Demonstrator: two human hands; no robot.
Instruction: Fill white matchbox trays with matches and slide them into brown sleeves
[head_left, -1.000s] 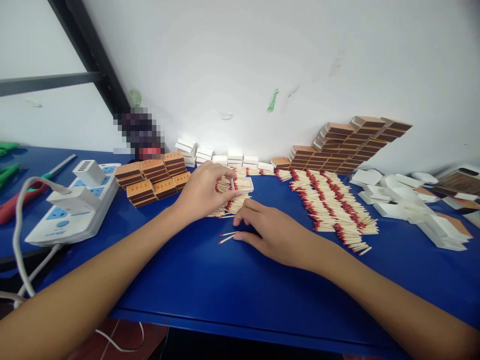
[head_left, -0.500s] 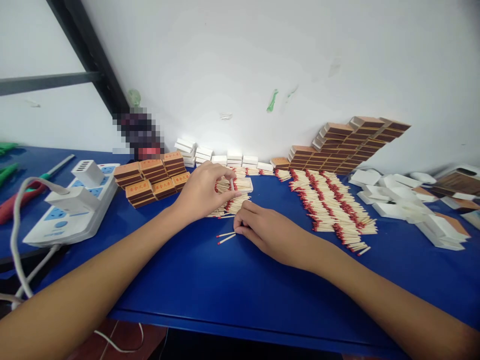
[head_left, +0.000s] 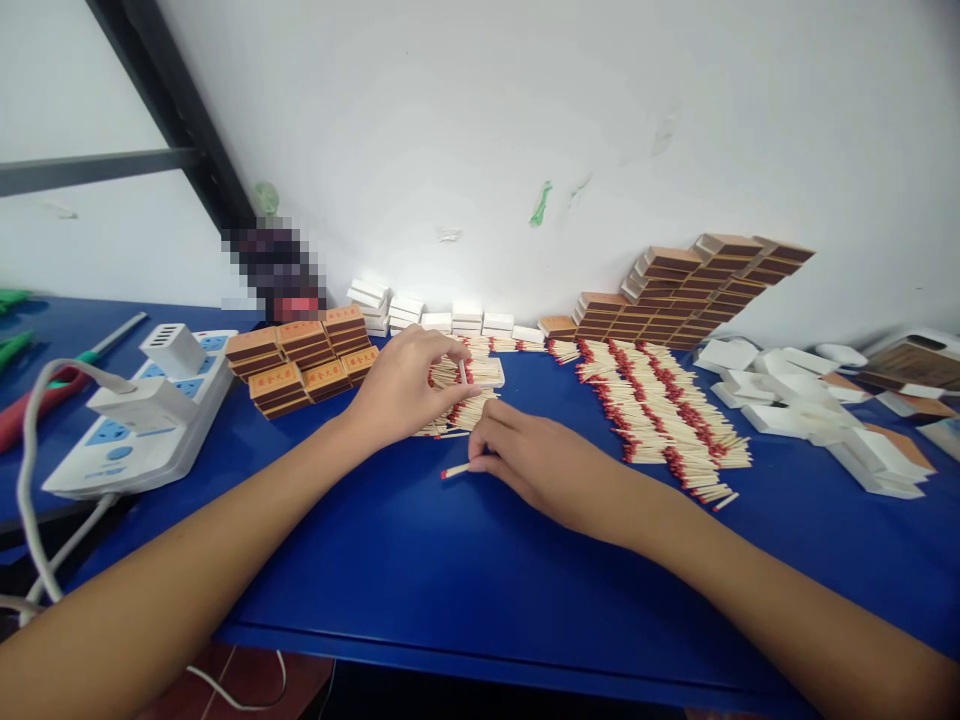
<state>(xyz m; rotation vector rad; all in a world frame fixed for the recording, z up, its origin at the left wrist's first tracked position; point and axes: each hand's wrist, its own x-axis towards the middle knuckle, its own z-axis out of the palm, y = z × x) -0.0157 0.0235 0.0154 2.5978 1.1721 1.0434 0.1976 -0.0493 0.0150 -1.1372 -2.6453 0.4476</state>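
Note:
My left hand pinches the near end of a small white matchbox tray between thumb and fingers. Matches with red heads lie inside the tray. Around and under it spreads a pile of loose matches, partly covered by my left hand. Close in front, my right hand is closed, with thumb and fingertips on matches whose red heads point left. They lie almost together, so I cannot tell how many there are. The fingers hide their other ends.
Finished-looking matchboxes stand stacked at left, and more matchboxes against the wall. Rows of matches lie right of centre. White trays are heaped far right; others line the back. A power strip sits at left on the blue table.
The two matches at my right fingertips were spread apart; now they lie nearly together as one bundle. My left hand keeps its hold on the tray.

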